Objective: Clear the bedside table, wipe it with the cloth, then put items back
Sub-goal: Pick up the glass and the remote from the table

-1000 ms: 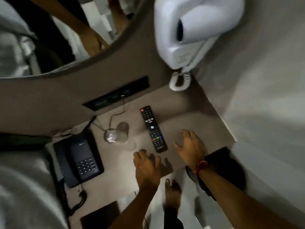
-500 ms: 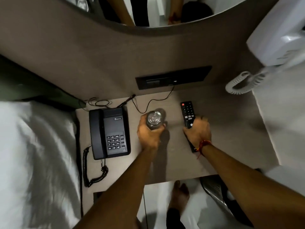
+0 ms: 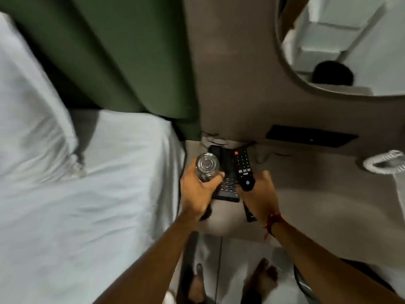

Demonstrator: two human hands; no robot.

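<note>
Nearest the camera, two bare forearms are seen reaching forward over the floor, where bare feet [image 3: 262, 279] show below the bench [image 3: 317, 194] edge. A red thread [image 3: 271, 221] is worn at the right wrist.

The left hand [image 3: 197, 191] is wrapped around a clear drinking glass [image 3: 207, 166], fingers curled about its lower wall with the open mouth turned toward the camera. The glass is judged light but fragile and smooth; a full wrap low on the body, as held here, is thought safer than a pinch at the rim. It is carried at the bench's left side, close to the bed [image 3: 87, 205].

The right hand [image 3: 259, 194] is closed on a black remote control [image 3: 243, 170], gripped about the middle, the button end pointing away and the tail end showing below the wrist. The remote is judged stiff and light, easily held along its narrow sides.

Beneath both hands a black desk telephone [image 3: 226, 187] lies on the bench, partly hidden; it cannot be told whether either held item touches it. Its cord would need care when it is lifted.

Farther off, a dark socket panel [image 3: 311, 139] is set in the wall, a white coiled cord [image 3: 383, 164] hangs at right, and a green headboard [image 3: 109, 51] and a mirror [image 3: 350, 40] stand beyond. No cloth is seen.
</note>
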